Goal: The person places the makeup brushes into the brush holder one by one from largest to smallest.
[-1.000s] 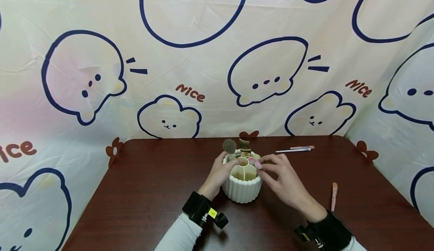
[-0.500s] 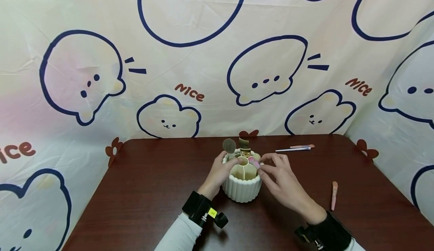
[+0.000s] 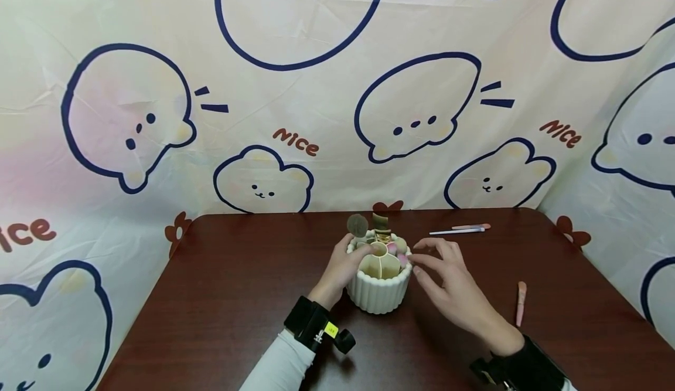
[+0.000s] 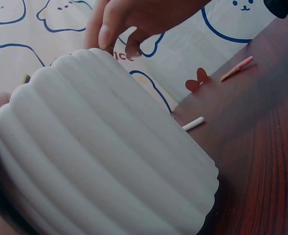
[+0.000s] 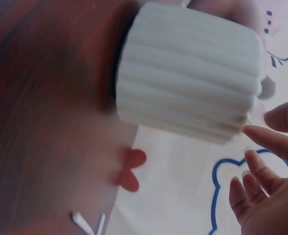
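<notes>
A white ribbed round organizer [image 3: 377,294] with a divided cream inside stands on the table. My left hand [image 3: 338,274] grips its left rim, the thumb reaching over the inner edge. Just off the right rim is my right hand [image 3: 454,288], fingers loosely bent. In the right wrist view that hand [image 5: 276,196] holds nothing; a fingertip comes close to the organizer [image 5: 188,73], and contact is unclear. Small rounded pink pieces [image 3: 403,259] sit in a right-hand compartment. A greenish round disc [image 3: 357,225] and a gold-toned stepped item [image 3: 381,222] stick up at the back.
A dark wooden table [image 3: 237,297] lies under everything. A pink-handled makeup brush [image 3: 521,304] lies at the right. Farther back lie a white slim brush [image 3: 456,231] and a pink one [image 3: 471,227]. A printed cloth [image 3: 337,104] hangs behind the table.
My right hand has let go of a pink piece, now inside the organizer, and has drawn slightly right with its fingers spreading. The left hand keeps its hold on the rim.
</notes>
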